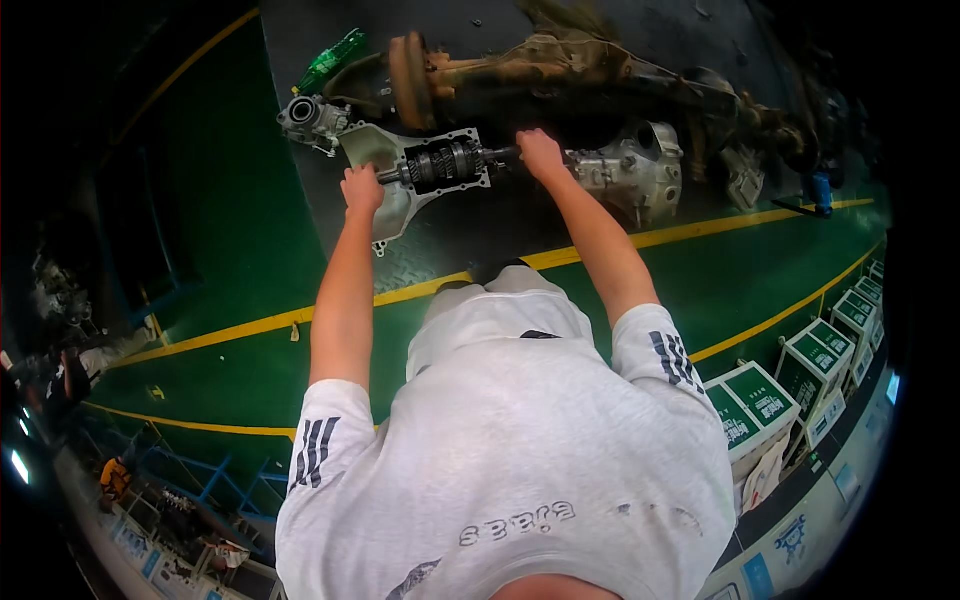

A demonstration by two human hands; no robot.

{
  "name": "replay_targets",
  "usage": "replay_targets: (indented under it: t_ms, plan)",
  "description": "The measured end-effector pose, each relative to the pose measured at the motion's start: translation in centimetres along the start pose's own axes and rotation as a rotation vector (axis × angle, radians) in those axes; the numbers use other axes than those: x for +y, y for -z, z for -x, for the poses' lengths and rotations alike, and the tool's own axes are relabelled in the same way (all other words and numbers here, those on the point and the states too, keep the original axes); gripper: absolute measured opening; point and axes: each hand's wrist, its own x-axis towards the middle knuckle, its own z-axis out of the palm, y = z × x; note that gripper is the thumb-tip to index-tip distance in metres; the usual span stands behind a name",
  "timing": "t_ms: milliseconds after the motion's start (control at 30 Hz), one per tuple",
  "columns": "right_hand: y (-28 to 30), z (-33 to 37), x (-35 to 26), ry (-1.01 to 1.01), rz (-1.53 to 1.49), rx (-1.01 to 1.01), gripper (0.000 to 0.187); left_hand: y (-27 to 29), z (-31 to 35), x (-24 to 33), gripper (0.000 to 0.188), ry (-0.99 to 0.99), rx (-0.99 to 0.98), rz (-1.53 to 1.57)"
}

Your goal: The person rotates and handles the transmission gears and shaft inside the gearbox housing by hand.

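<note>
An open gearbox housing half of pale metal lies on the dark mat in front of me, its flared end to the left. A gear shaft with several dark gears sits in its cavity, a thinner end reaching out on each side. My left hand is closed round the shaft's left end, over the flared part of the housing. My right hand grips the right end, beyond the housing's edge. Whether the gears rest on the housing or hang just above it, I cannot tell.
Right of my right hand stands another pale metal casing. A long rusty axle lies behind. At the far left are a small metal casing and a green bottle. White-and-green boxes line the right side.
</note>
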Motion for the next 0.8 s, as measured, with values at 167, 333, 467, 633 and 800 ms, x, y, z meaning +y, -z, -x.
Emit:
replay_targets:
  t_ms: [167,333,467,633,800]
  plan:
    - [0.2,0.4,0.0,-0.103,-0.015,0.046,0.038,0.0,0.8,-2.2,0.03,0.021,0.094,0.524]
    - [0.1,0.6,0.0,-0.232,-0.239,0.01,0.046,-1.4,2.3,-5.8,0.026,0.331,-0.153,0.987]
    - [-0.4,0.8,1.5,-0.495,-0.399,-0.173,0.055,-0.8,3.2,-2.4,0.027,0.539,-0.113,1.456]
    - [-3.2,0.0,2.6,-0.726,-0.453,-0.011,0.044,-0.9,2.6,-2.1,0.026,0.617,-0.153,1.55]
    - [-4.0,-0.4,3.9,-0.698,-0.55,-0.035,0.039,-1.4,2.5,-1.0,0.021,0.74,-0.095,1.659]
